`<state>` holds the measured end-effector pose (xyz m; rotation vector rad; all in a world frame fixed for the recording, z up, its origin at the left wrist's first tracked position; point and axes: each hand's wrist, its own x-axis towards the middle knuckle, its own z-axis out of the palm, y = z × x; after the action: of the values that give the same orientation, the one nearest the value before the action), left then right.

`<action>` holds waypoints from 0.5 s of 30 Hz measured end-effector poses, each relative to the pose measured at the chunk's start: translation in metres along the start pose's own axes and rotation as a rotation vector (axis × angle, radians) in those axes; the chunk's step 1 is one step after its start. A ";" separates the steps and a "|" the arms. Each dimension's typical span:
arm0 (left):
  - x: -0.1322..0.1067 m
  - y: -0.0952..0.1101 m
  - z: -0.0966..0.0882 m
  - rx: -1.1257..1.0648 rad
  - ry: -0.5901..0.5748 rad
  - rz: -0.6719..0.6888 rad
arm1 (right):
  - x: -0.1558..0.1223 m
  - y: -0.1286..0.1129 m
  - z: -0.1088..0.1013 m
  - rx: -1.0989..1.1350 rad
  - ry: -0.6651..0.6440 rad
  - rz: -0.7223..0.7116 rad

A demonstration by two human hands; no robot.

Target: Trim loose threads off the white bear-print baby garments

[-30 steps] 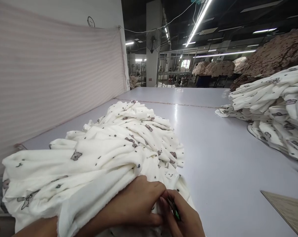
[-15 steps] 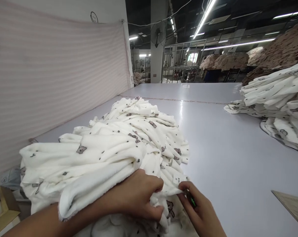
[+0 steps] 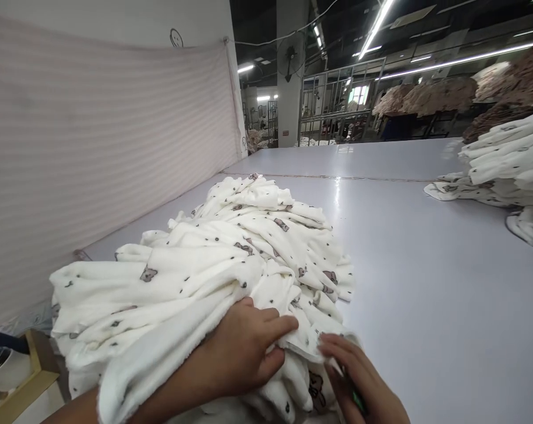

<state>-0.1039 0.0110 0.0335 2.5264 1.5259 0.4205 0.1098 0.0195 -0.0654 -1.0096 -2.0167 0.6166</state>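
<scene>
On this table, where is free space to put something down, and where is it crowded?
The table is bare between the near fabric pile and the far stack at right, and beyond the seam toward the railing. It is crowded at the near left, where left hand and right hand grip the fabric.

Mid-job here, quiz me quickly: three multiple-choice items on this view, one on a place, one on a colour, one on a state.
1. Where does the near fabric pile lie?
A. beside the striped curtain
B. on the floor
C. in a box

2. What colour is the pile's cloth?
A. blue
B. cream-white with small grey-brown prints
C. black

3. How is the left hand?
A. raised in the air
B. gripping a cup
C. resting on the pile, fingers on a cloth edge

Answers: 1 A, the pile sits on the table along the curtain; 2 B, the print shows clearly; 3 C, beside the right hand.
</scene>
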 end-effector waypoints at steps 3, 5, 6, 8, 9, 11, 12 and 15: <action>0.006 -0.004 -0.030 -0.102 -0.107 0.039 | 0.010 0.015 -0.016 -0.030 -0.107 0.117; 0.004 -0.018 -0.055 -0.288 -0.054 0.004 | 0.015 0.020 -0.019 -0.016 -0.154 0.169; 0.002 -0.027 -0.067 -0.373 -0.008 -0.033 | 0.016 0.020 -0.019 -0.002 -0.157 0.174; -0.004 -0.044 -0.087 -0.458 0.078 -0.080 | 0.018 0.018 -0.015 0.050 -0.131 0.170; -0.007 -0.050 -0.093 -0.471 0.094 -0.070 | 0.018 0.017 -0.013 0.083 -0.108 0.157; -0.011 -0.054 -0.096 -0.491 -0.011 0.021 | 0.017 0.013 -0.007 0.135 -0.053 0.120; -0.012 -0.051 -0.094 -0.501 -0.125 0.081 | 0.016 0.010 -0.005 0.151 -0.019 0.101; -0.010 -0.027 -0.075 -0.368 -0.411 0.098 | 0.011 0.000 0.006 0.170 0.097 0.031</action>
<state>-0.1549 0.0140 0.0960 2.2277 1.0685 0.1582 0.1012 0.0287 -0.0641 -0.9514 -1.8341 0.7288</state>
